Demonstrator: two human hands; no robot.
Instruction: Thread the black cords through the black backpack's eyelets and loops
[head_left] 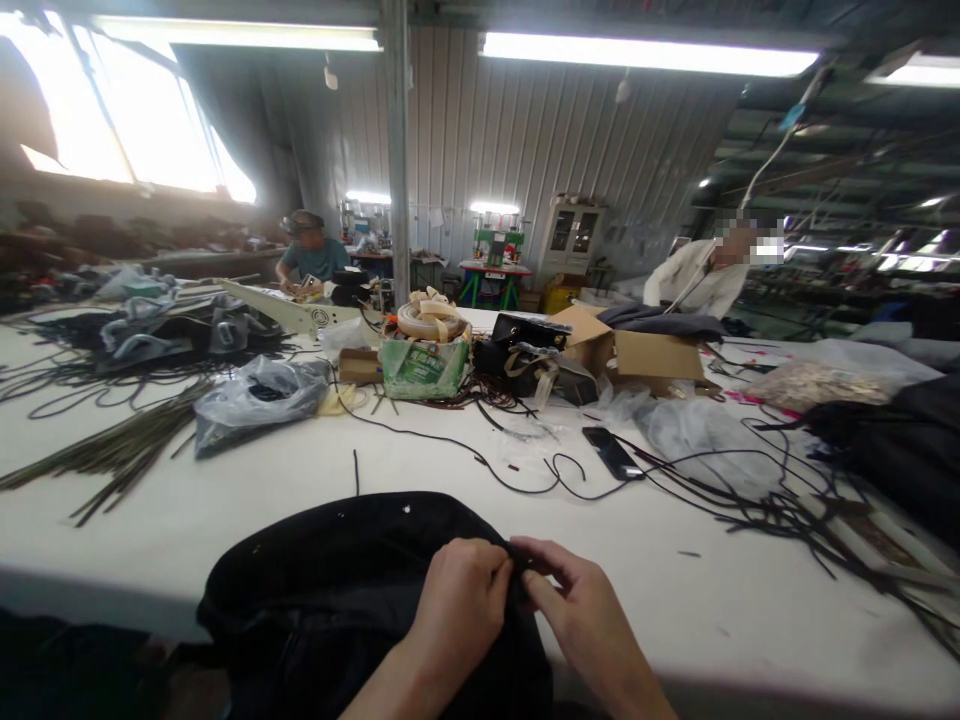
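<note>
A black fabric piece (pixel 345 570) lies over the near edge of the white table (pixel 225 480), right below me. My left hand (pixel 459 600) is closed, pinching the right edge of the black fabric. My right hand (pixel 581 610) meets it from the right, thumb and fingers pinched on the same spot of fabric. What sits between the fingertips is too small to make out.
A phone (pixel 613 452) and black cords (pixel 525 480) lie beyond my hands. Farther back are a green box (pixel 421 368), cardboard boxes (pixel 645 355), a plastic bag (pixel 259 395) and thin rods (pixel 120 450) at left. One person sits far left, another at right.
</note>
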